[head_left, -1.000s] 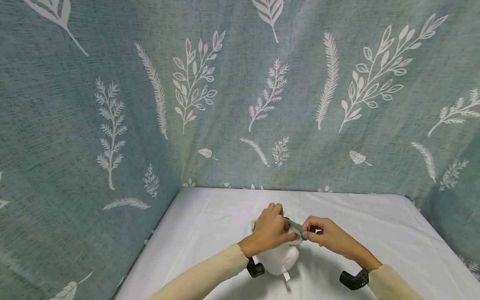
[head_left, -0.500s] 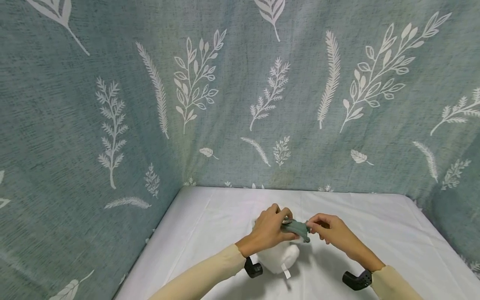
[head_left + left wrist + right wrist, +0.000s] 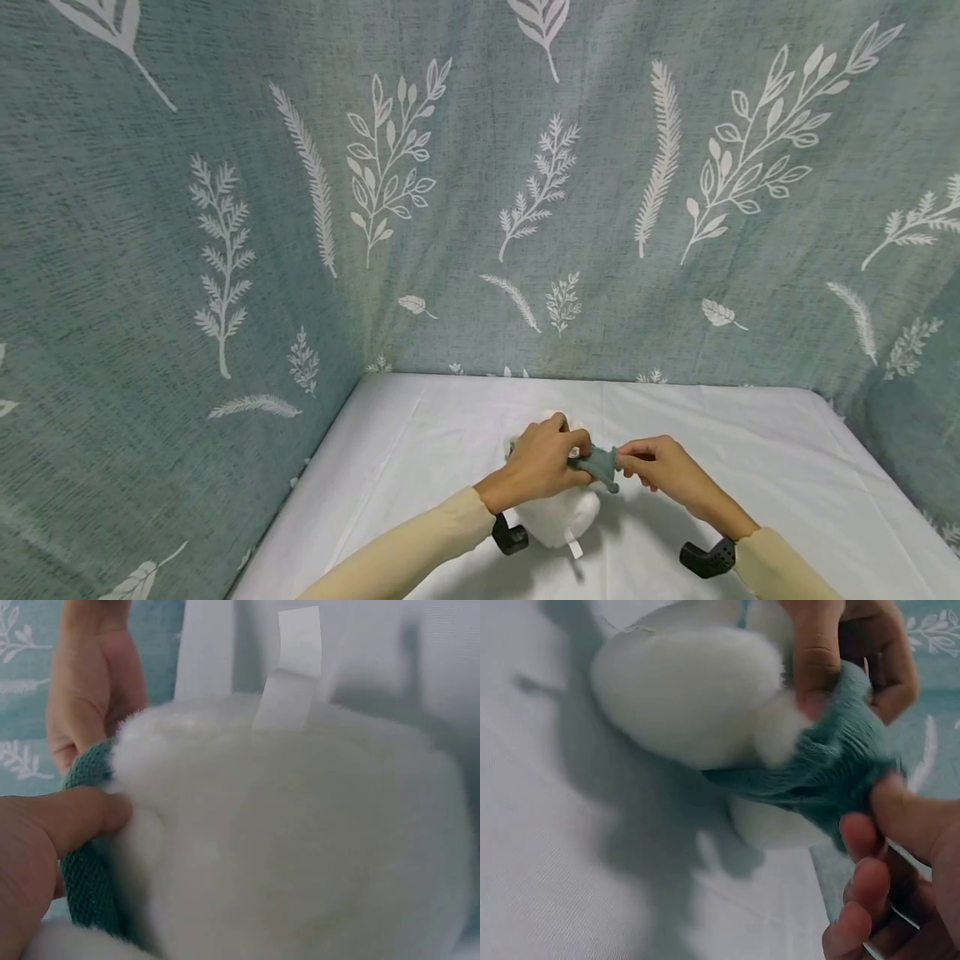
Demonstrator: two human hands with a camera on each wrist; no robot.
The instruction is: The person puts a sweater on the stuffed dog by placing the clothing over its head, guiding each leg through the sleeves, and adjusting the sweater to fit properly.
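Note:
A white plush toy (image 3: 553, 515) rests on the white-covered table, with a white tag (image 3: 300, 645) on its body. Round it runs a green knitted scarf (image 3: 600, 465), whose wide end stretches out to the right. My left hand (image 3: 534, 460) lies over the toy's upper part and grips the scarf, thumb across the knit in the left wrist view. Between thumb and index finger my right hand (image 3: 663, 468) pinches the tip of the scarf's end. In the right wrist view the scarf (image 3: 832, 761) is pulled taut and wrinkled between both hands. The left hand hides much of the toy's upper part.
A white cloth (image 3: 420, 492) covers the table. Green curtains (image 3: 465, 208) with white leaf prints stand behind it and at both sides. Each wrist wears a black camera, the right one (image 3: 707, 558) close over the cloth.
The scarf's end, narrow and bunched a second ago, is now spread flat and drawn out rightward. My right hand has shifted slightly right with it; my left hand has stayed on the toy.

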